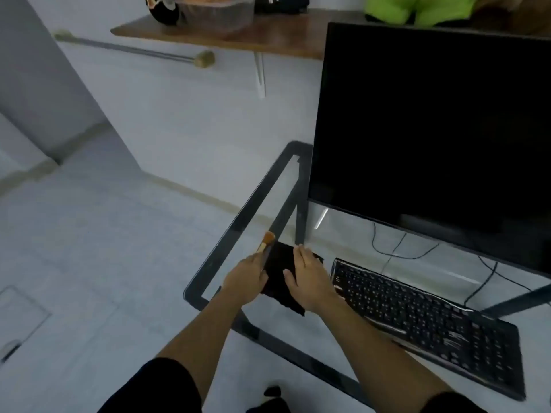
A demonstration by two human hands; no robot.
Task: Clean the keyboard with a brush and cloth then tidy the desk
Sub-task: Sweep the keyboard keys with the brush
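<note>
Two hands work at the left end of the glass tabletop (244, 210). The left hand (246, 277) has its fingers closed around the brush (266, 241); the right hand (310, 280) grips the black cloth (278, 274). The keyboard (423, 323) lies just right of them.

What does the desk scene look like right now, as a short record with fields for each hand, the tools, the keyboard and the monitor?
left hand: grips brush, bristles pointing up and away
right hand: resting on black cloth
cloth: between both hands, on glass desk, left of keyboard
keyboard: black, on desk, untouched
monitor: screen dark
</note>
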